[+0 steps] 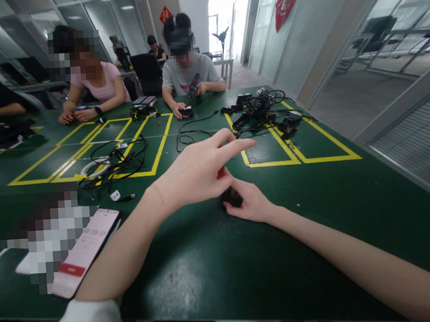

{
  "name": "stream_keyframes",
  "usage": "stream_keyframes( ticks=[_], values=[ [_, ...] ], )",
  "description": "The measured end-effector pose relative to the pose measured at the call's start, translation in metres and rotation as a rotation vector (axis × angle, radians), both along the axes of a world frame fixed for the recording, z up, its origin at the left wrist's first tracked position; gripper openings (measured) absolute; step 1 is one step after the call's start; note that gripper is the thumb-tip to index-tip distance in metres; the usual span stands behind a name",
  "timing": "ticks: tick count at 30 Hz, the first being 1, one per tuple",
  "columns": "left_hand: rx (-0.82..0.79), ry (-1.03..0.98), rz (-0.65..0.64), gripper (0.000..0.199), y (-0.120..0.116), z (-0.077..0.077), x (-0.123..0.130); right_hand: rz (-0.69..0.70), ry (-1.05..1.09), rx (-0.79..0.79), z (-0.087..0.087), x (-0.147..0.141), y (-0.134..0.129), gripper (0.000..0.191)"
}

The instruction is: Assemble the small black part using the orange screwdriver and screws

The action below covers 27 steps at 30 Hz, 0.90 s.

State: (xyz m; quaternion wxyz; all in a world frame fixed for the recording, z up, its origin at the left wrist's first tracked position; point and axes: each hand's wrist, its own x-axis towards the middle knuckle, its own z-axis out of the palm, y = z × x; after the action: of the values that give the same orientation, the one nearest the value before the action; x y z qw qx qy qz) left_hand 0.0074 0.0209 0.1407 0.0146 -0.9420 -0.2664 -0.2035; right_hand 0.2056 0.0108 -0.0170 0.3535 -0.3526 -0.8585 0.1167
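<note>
In the head view my left hand [195, 169] is above the green table with its index finger stretched out. Its thumb and other fingers close around a small red part [220, 172], which is mostly covered. Just to the right and below, my right hand [252, 201] grips a small dark object [232, 197] at the table surface. This object is black with some red on it, and its kind cannot be made out behind the fingers. The two hands meet at the object, the left one over its top.
Tangled black cables [122, 154] lie left, a larger cable heap [261, 107] at back right. A phone [87, 251] rests by my left forearm. Yellow tape [273, 163] marks the green table [313, 213]. Across it, a person [191, 70] holds a power drill [195, 84]; others sit left.
</note>
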Motion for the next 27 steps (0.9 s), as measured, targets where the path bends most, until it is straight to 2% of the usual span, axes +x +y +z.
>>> stream_keyframes(
  ticks=[14,20,27],
  values=[
    [0.012,-0.023,0.018,0.055,-0.0003,-0.0013,0.0006,0.002,0.019,-0.002,-0.0017,-0.0011,0.0011,0.035],
    [0.005,-0.022,-0.043,0.054,-0.0004,-0.0007,0.0006,0.003,0.020,0.007,-0.0017,-0.0017,0.0010,0.032],
    [-0.001,-0.038,-0.023,0.049,0.0025,-0.0036,0.0008,0.009,0.013,-0.011,-0.0001,-0.0009,0.0007,0.036]
  ],
)
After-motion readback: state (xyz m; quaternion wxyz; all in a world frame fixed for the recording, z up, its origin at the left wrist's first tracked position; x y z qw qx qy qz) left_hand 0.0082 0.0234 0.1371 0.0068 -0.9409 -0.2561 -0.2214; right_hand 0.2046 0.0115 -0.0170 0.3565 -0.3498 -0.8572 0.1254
